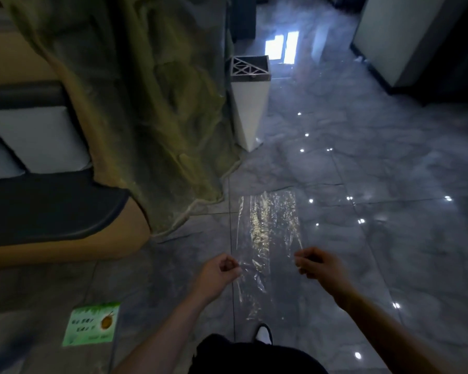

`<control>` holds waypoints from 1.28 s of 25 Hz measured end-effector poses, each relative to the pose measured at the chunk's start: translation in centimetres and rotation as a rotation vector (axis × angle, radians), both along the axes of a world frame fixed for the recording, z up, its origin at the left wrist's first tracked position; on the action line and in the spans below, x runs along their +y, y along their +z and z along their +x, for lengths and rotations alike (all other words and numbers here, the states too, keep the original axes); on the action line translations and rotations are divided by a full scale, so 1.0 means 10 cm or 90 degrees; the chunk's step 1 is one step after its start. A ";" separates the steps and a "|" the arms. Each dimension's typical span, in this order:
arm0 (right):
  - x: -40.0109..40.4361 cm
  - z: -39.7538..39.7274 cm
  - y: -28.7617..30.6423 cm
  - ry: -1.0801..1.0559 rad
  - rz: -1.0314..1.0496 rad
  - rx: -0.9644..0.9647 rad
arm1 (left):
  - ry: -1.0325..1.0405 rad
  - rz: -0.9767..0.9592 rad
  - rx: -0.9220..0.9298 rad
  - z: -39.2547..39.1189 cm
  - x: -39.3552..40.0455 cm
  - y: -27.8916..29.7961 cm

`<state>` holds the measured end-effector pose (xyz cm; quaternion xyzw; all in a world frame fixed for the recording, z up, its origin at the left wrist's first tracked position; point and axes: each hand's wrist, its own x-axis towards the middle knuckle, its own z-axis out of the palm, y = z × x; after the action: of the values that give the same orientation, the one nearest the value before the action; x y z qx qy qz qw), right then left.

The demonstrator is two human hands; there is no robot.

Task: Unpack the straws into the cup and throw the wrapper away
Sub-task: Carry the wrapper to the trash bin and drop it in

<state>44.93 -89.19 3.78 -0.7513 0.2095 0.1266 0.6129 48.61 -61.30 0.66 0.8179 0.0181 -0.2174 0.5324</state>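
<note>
- Green sticker (92, 323) lies on the floor (362, 238), well to the left of the wrapper and nearer the person.
- The rock-like wall (146, 103) rises to the upper left of the wrapper, its foot meeting the tiles just beside the wrapper's far left corner.
- Left hand (219, 271) is curled, thumb and fingers pressed together on the wrapper's left edge, at its near half.
- The wrapper (268, 233), a clear, crinkled plastic sleeve, is held up flat between both hands above the floor; it looks empty, with no straws showing inside it. No cup or straws are in view.
- The white bin (250, 103), with an open patterned top, stands on the floor well beyond the wrapper, just past its far end and against the wall's edge.
- Right hand (318, 265) is curled too, fingertips pinching the wrapper's right edge, level with the left hand.
- A shoe (264, 333) shows below the wrapper's near end, so the person is standing facing the bin.
- Step in hand, as I judge it: the straws seem to be out, and this is the throwing-away part, with the wrapper being carried toward the bin.
- Next move calls for closing the gap to the bin, gathering or crumpling the light film so it does not drift, then letting go over the opening.
</note>
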 end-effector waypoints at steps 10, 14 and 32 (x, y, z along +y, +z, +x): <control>-0.62 0.68 0.06 -0.081 -0.005 -0.018 | -0.051 -0.003 -0.013 1.08 -0.72 0.04; -0.74 1.16 0.10 -0.112 -0.022 -0.022 | -0.066 -0.023 -0.016 1.68 -0.88 0.03; -0.99 3.54 0.31 -0.194 -0.028 0.042 | -0.069 -0.106 0.015 4.33 -1.31 0.02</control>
<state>80.37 -99.08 6.92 -0.7194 0.3442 0.0522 0.6011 91.88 -74.36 0.89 0.7681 -0.0384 -0.2561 0.5856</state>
